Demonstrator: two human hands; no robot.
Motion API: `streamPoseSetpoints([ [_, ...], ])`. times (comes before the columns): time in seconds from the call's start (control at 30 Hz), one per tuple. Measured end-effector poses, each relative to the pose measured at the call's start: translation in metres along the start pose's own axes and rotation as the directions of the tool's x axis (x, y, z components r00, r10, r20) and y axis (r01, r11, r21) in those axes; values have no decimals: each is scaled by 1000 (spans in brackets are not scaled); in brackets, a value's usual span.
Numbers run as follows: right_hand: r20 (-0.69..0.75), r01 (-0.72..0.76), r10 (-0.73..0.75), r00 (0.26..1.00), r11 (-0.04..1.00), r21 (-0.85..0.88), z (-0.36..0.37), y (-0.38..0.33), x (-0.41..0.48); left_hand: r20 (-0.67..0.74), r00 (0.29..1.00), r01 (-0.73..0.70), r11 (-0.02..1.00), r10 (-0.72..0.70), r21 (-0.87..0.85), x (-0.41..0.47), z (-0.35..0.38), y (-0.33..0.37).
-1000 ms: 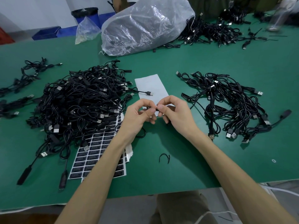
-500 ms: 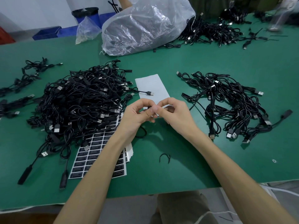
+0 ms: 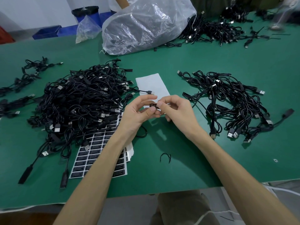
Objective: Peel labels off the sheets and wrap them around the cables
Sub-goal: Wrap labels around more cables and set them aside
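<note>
My left hand (image 3: 138,114) and my right hand (image 3: 177,111) meet above the middle of the green table (image 3: 194,159). Between their fingertips they pinch a small black label (image 3: 153,105) that sits on a thin black cable (image 3: 143,132). The cable loops down under my left wrist. A sheet of black labels (image 3: 97,153) lies under my left forearm, partly covered by a big heap of black USB cables (image 3: 78,104). A smaller heap of cables (image 3: 230,104) lies to the right of my right hand.
A blank white backing sheet (image 3: 151,83) lies just beyond my hands. A large clear plastic bag (image 3: 146,25) and more cables (image 3: 215,30) sit at the far side. A short black wire scrap (image 3: 165,157) lies near the front edge. Small cable bundles (image 3: 21,83) lie far left.
My fingertips have parted a little, and the black label between them now shows. Both hands stay in the same place above the table.
</note>
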State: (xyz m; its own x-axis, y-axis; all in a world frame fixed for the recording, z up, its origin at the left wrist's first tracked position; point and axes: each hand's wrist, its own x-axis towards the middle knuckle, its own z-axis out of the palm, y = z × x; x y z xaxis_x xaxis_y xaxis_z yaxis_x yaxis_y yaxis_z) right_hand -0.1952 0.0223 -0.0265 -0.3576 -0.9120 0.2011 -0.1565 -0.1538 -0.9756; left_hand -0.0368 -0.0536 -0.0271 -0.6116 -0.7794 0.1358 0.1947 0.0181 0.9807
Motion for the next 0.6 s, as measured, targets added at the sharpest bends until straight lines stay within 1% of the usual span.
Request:
streamPoseSetpoints([
  [0.1,-20,-43,45,999,994,104,-3,-1,1,-16,999,-42,997,43,65,0,2,-1],
  [0.17,-22,-66,70,997,988,139,-3,-1,1,-26,997,-70,992,74,105,-1,3,-2],
  [0.27,-16,-85,88,996,986,144,-3,-1,1,-58,992,-101,985,111,143,0,4,-1],
  [0.4,-4,-80,82,997,983,164,-2,-2,1,-87,989,-101,981,117,168,0,5,0],
  [0.6,28,-119,116,993,975,188,-3,-3,2,-55,986,-142,973,155,181,-2,9,2],
])
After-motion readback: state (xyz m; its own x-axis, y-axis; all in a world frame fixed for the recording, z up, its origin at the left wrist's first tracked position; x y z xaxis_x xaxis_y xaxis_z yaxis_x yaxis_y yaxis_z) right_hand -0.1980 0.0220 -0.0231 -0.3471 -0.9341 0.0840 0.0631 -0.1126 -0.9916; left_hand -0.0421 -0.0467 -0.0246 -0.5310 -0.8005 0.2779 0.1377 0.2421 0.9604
